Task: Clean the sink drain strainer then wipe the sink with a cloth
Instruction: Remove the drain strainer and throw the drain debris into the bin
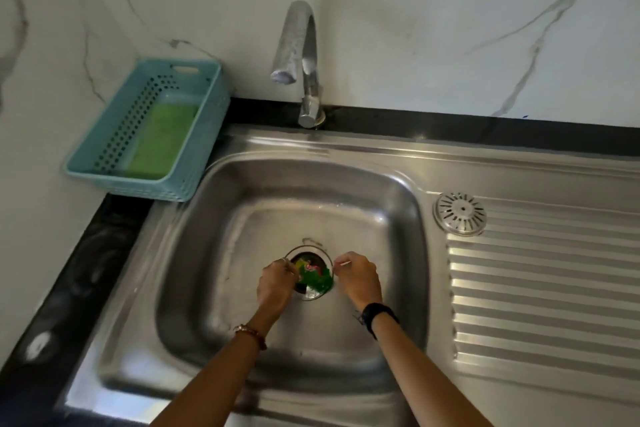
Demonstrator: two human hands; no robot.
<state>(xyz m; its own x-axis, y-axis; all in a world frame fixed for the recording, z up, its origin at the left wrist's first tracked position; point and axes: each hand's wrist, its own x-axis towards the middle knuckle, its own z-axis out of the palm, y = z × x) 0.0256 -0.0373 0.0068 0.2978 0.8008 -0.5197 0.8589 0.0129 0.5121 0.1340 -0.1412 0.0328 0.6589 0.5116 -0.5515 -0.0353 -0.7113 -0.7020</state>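
Observation:
The round metal drain strainer (309,252) sits at the drain in the bottom of the steel sink (214,253). Green and pink scraps (316,276) fill it. My left hand (275,282) pinches the strainer's left rim. On the opposite rim, my right hand (358,276) has its fingers closed. Whether the strainer is lifted off the drain hole is unclear because of blur. A green cloth (162,139) lies in the blue basket (104,180) at the back left.
The curved tap (299,55) stands behind the basin. A second round perforated cover (460,213) lies at the top of the ribbed draining board (543,288) on the right. Black counter edge (69,288) runs along the left; marble wall behind.

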